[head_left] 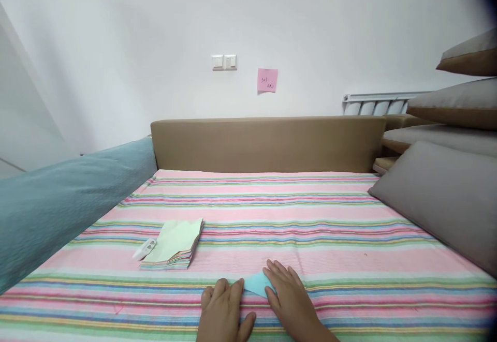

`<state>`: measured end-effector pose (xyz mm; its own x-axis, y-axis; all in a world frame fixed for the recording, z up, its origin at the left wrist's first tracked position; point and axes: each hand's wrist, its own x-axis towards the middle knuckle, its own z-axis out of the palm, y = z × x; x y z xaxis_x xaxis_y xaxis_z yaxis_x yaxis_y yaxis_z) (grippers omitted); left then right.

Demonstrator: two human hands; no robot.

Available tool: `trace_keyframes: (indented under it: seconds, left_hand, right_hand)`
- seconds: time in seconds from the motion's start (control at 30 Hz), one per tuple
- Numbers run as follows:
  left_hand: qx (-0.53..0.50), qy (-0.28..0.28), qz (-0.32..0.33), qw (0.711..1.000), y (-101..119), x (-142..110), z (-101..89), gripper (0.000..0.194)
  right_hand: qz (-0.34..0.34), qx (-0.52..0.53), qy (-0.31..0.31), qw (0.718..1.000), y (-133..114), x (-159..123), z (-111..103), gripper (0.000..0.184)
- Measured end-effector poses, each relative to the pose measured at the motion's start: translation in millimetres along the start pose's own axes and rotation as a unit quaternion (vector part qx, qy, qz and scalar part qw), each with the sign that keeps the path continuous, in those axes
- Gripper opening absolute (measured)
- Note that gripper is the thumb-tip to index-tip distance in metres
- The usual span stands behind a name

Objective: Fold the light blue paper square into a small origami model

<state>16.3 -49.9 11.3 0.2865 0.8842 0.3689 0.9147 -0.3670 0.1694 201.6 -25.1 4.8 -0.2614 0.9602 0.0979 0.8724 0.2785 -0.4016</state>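
A small folded piece of light blue paper (257,283) lies flat on the striped cloth, narrowing to a point at its left end. The index fingertip of my left hand (222,312) touches that pointed end; its other fingers are bent on the cloth and the thumb stands apart. My right hand (289,298) rests over the right part of the paper with fingers stretched out, hiding that side. Neither hand grips the paper. Further left is a stack of coloured paper sheets (176,241), pale green on top, with a white object (145,249) at its left edge.
Pink striped cloth (330,254) covers the surface beneath my hands. A brown backrest (267,145) closes the far side, and a blue-green covered armrest (89,192) runs along the left. Grey cushions (446,197) are piled at right. A pink note (267,80) sticks to the wall.
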Motion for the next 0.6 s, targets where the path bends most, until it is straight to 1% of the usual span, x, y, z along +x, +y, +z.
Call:
trace_keyframes:
  seconds: [0.1, 0.17, 0.23, 0.3, 0.33, 0.37, 0.43, 0.47, 0.5, 0.57, 0.6]
  left_hand:
    - [0.002, -0.009, -0.014, 1.000, -3, 2, -10.6, 0.040]
    - [0.012, -0.004, -0.027, 1.000, -7, 2, -16.1, 0.035]
    - [0.024, 0.023, -0.040, 0.999, -13, 2, -18.6, 0.033]
    - [0.041, 0.072, -0.031, 0.996, -17, 2, -17.4, 0.036]
    - [0.050, 0.096, -0.009, 0.994, -18, 2, -15.5, 0.038]
    - [0.058, 0.112, 0.030, 0.992, -18, 2, -12.8, 0.039]
    - [0.068, 0.118, 0.143, 0.980, -15, 3, -5.8, 0.040]
    - [0.072, 0.105, 0.210, 0.969, -13, 4, -1.7, 0.043]
    - [0.075, 0.101, 0.241, 0.962, -10, 6, 2.4, 0.050]
    - [0.081, 0.084, 0.268, 0.956, -4, 8, 10.5, 0.063]
    - [0.083, 0.068, 0.274, 0.956, -2, 9, 14.0, 0.067]
  right_hand:
    - [-0.002, 0.005, 0.001, 1.000, 0, -1, -1, 0.044]
    - [-0.002, 0.004, 0.000, 1.000, 0, -2, -1, 0.044]
    - [0.000, 0.002, -0.001, 1.000, 0, -1, -1, 0.045]
    - [0.002, -0.001, -0.003, 1.000, 0, 0, 0, 0.045]
    - [0.003, -0.003, -0.004, 1.000, 0, 1, 0, 0.045]
    - [0.002, -0.005, -0.004, 1.000, 0, 1, 1, 0.045]
    - [-0.003, -0.007, -0.002, 1.000, 1, 1, 2, 0.045]
    - [-0.005, -0.008, 0.000, 1.000, 1, 1, 2, 0.045]
    - [-0.008, -0.008, 0.002, 1.000, 2, 1, 2, 0.045]
    - [-0.013, -0.008, 0.005, 1.000, 3, 0, 3, 0.045]
    - [-0.014, -0.008, 0.006, 1.000, 3, 0, 3, 0.044]
